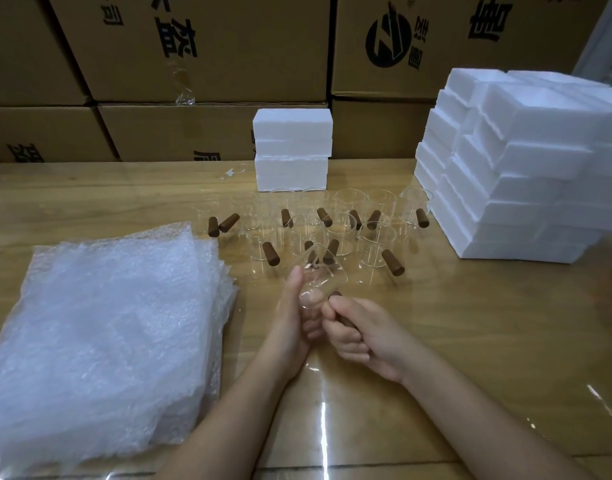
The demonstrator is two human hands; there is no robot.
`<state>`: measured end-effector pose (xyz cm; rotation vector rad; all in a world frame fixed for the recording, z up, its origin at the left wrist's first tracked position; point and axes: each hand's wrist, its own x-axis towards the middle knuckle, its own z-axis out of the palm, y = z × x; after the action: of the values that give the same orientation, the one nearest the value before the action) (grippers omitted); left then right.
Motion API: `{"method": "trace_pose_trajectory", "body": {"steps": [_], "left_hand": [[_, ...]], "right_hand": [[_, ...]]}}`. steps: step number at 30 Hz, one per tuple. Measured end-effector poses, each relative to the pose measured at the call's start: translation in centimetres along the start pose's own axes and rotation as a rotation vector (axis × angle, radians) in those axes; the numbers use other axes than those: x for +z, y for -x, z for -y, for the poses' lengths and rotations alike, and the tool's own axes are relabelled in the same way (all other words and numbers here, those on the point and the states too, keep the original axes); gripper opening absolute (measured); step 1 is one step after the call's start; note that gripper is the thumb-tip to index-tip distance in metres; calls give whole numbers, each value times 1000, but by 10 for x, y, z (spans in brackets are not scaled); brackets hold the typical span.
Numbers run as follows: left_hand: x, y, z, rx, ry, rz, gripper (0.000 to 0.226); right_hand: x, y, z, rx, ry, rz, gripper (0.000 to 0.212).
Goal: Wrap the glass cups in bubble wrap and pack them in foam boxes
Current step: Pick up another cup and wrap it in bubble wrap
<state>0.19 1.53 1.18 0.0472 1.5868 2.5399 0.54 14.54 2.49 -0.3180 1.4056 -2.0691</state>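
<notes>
Your 2 hands meet on 1 glass cup [320, 284], which is tilted just above the surface [471, 341]. Your left hand [294, 317] wraps round the clear body, thumb lying up along the glass. Your right hand [361, 337] is curled tight round the cup's brown wooden handle, which is mostly hidden in your fist.

Just behind the glass cup the other cups [318, 223] stand upright in a loose cluster, each with the same brown handle. Left of the glass cup lies the bubble wrap [100, 341], a thick pile of sheets. Behind it, past the cluster, stands a small foam stack [292, 154], and to its right and behind rises the big pile of foam boxes [512, 168].

Furthest behind the glass cup, brown cartons [193, 46] form a wall. Their black printed characters and 1 round logo [387, 36] appear upside down, and I cannot read them reliably.
</notes>
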Motion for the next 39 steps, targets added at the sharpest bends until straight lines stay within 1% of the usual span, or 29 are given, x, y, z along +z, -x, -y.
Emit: {"method": "trace_pose_trajectory", "body": {"steps": [3, 5, 6, 8, 9, 12, 14, 16, 17, 18, 19, 20, 21, 23, 25, 26, 28, 29, 30, 31, 32, 33, 34, 35, 36, 38, 39], "left_hand": [[3, -4, 3, 36, -10, -94, 60], [4, -5, 5, 44, -54, -131, 63], [4, -5, 5, 56, -79, -135, 59], [4, -4, 7, 93, -132, -142, 47], [4, -3, 9, 106, -164, -155, 44], [5, 0, 13, 131, -307, -211, 60], [5, 1, 16, 149, -417, -252, 64], [4, 2, 18, 167, -481, -279, 67], [4, 3, 17, 169, -482, -274, 67], [4, 3, 16, 164, -454, -256, 67], [4, 2, 14, 155, -411, -238, 66], [4, 2, 12, 149, -362, -220, 62], [5, 2, 9, 148, -310, -207, 60], [5, 2, 5, 125, -223, -194, 63], [4, 3, 5, 77, -170, -169, 69], [4, 3, 6, 61, -133, -141, 68], [3, 3, 6, 43, -47, -82, 62], [2, 2, 5, 29, 0, -66, 63], [0, 1, 5, 11, 58, -54, 63], [-3, 0, 4, -3, 117, -42, 64], [-5, 0, 3, -12, 162, -31, 66], [-9, -2, 4, -15, 181, -19, 67], [-10, -2, 4, -19, 172, -10, 68], [-11, -2, 5, -32, 149, -9, 69], [-11, -3, 6, -51, 123, -11, 69], [-10, -3, 8, -83, 88, -28, 71], [-10, -3, 8, -88, 85, -44, 73]], "right_hand": [[-6, -1, 0, -106, 489, -265, 28], [-7, 1, 0, -190, 829, -383, 27], [-6, 3, -1, -209, 972, -416, 24], [-5, 5, -1, -218, 1188, -479, 20], [-4, 5, 0, -209, 1295, -511, 21], [-5, 1, 2, -154, 1631, -628, 31], [-7, -1, 2, -126, 1759, -683, 36], [-9, -3, 0, -150, 1774, -712, 37], [-10, -3, -2, -168, 1719, -703, 34], [-12, -3, -3, -188, 1615, -670, 29], [-13, -2, -4, -199, 1471, -613, 21], [-13, -2, -4, -199, 1308, -540, 19], [-13, -2, -4, -187, 1139, -467, 25], [-8, 0, -1, -109, 755, -316, 37], [-5, 1, 3, -9, 389, -136, 42], [-6, 2, 5, 19, 249, -46, 39], [-7, 4, 8, 18, 98, 68, 31], [-7, 3, 8, 1, 87, 50, 33], [-6, 2, 7, -46, 151, -35, 38], [-6, 1, 6, -139, 279, -170, 41], [-6, 1, 4, -290, 434, -343, 37], [-6, 0, 3, -465, 602, -482, 31], [-5, 1, 4, -605, 777, -528, 31], [-5, 1, 4, -699, 932, -498, 39], [-5, 2, 4, -739, 1049, -441, 47], [-4, 3, 2, -732, 1180, -367, 57], [-5, 3, 1, -729, 1241, -364, 59]]}}
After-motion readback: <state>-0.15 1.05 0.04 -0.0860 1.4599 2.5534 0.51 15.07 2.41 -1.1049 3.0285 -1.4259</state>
